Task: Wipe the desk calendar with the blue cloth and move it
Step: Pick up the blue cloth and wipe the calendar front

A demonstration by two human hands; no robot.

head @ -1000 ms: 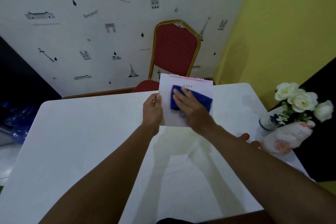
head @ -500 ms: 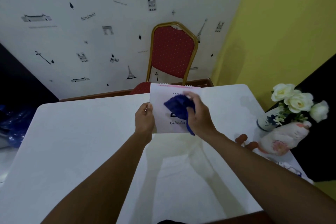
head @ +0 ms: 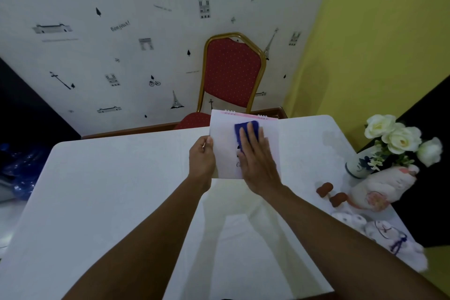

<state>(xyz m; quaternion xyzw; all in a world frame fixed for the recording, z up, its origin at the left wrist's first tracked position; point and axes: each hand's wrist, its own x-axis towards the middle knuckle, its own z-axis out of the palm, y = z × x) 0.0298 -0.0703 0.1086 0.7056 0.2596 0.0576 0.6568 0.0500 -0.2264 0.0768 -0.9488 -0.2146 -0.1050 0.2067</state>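
At the far edge of the table [head: 121, 202], in the head view, the calendar [head: 225, 153] is propped up, its lower edge on the table. The left hand [head: 201, 156] pinches its left edge; the right hand [head: 255, 161], fingers flat and spread, presses the cloth [head: 246, 129] onto the upper page. Wiping's the step in hand, I'd say. Next: cover what's left of the page, then carry the calendar off, clear of the flowers [head: 399, 136].
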